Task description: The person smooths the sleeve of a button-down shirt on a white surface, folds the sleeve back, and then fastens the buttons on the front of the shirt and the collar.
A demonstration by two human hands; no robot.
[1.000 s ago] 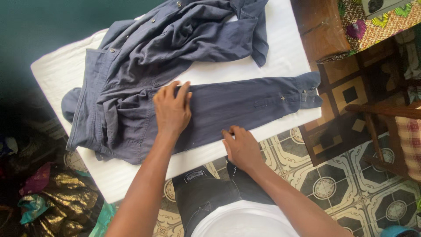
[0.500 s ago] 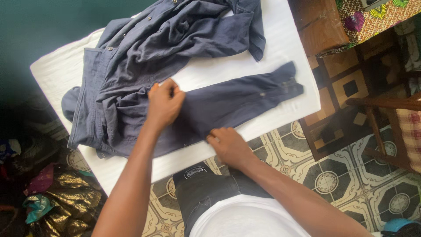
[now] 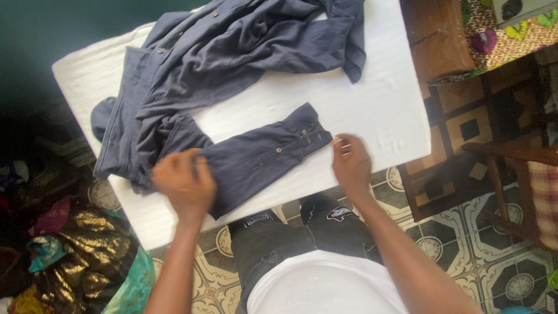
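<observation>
A dark blue button shirt (image 3: 232, 64) lies crumpled across a white padded board (image 3: 378, 110). One sleeve (image 3: 261, 157) stretches out flat toward the right near the board's front edge. My left hand (image 3: 183, 183) is closed on the fabric at the shoulder end of that sleeve. My right hand (image 3: 350, 163) sits at the cuff (image 3: 308, 131), with curled fingertips pinching its edge. Both of my forearms reach in from below.
A wooden stool (image 3: 436, 35) and a patterned cloth (image 3: 505, 29) stand right of the board. At the far right is a wooden chair frame (image 3: 517, 157). Shiny bags and clothes (image 3: 75, 244) are piled on the tiled floor at lower left.
The sleeve has been drawn leftward and lies shorter. My left hand slid left and down and closed on the fabric. My right hand moved right to the cuff.
</observation>
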